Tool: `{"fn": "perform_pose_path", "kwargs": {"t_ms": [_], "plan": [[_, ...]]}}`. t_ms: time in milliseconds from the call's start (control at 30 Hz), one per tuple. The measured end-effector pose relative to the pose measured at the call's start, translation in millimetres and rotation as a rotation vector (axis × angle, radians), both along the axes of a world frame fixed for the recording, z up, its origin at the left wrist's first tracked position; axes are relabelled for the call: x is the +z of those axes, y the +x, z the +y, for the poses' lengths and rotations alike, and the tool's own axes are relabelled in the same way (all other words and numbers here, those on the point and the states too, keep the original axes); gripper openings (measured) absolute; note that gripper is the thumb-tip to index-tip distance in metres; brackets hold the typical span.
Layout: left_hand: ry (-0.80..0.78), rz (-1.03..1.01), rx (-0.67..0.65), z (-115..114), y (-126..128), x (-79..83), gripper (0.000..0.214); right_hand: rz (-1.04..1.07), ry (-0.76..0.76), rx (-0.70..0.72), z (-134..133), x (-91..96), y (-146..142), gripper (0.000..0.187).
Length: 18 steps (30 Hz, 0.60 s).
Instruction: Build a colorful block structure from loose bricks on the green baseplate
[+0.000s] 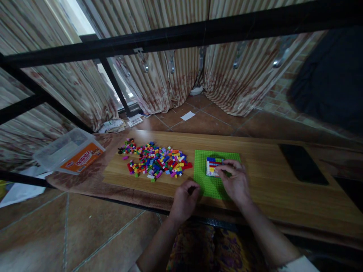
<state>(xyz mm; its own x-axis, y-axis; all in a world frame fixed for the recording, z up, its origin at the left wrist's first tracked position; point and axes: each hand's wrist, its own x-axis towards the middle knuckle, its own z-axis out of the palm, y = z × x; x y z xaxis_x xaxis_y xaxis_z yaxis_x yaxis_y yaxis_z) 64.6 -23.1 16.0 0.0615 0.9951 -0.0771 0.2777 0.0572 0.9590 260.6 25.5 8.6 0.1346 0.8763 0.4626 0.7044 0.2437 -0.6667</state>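
A green studded baseplate [202, 185] lies on the wooden board. On it stands a small block of toy bricks [211, 166] in blue, red, white and yellow rows. My right hand [235, 179] reaches over the block's right side, thumb and fingers closed together at its surface. Whatever lies between those fingertips is too small to make out. Near the plate's lower left corner, my left hand [185, 200] hovers with curled fingers, thumb close to the forefinger. I cannot see what it may hold. To the left spreads a pile of loose bricks [155, 158] of many colours.
The wooden board [263, 170] rests on a brown cloth-covered surface. A dark flat phone-like slab [303, 163] lies at the right. An open clear plastic box [53, 149] with an orange label stands at far left. Behind runs a black metal bar [176, 36] with hooks, before striped curtains.
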Motion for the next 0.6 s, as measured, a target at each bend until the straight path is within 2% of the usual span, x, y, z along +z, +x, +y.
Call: {"fn": "perform_pose_path", "kwargs": {"t_ms": [267, 433, 500, 600], "plan": [[-0.009, -0.035, 0.001, 0.2, 0.2, 2.5, 0.014, 0.011, 0.036, 0.004, -2.4, 3.9, -0.7, 0.019], [0.013, -0.079, 0.017, -9.4, -11.9, 3.7, 0.018, 0.048, 0.149, -0.045, -22.6, 19.0, 2.5, 0.018], [0.039, -0.052, 0.069, -13.9, -22.7, 3.0, 0.017, 0.052, 0.146, -0.011, -34.2, 26.5, -2.8, 0.016], [0.119, 0.06, 0.154, -15.4, -43.4, 1.9, 0.014, 0.045, 0.061, 0.128, -49.3, 30.6, -23.3, 0.014]]}}
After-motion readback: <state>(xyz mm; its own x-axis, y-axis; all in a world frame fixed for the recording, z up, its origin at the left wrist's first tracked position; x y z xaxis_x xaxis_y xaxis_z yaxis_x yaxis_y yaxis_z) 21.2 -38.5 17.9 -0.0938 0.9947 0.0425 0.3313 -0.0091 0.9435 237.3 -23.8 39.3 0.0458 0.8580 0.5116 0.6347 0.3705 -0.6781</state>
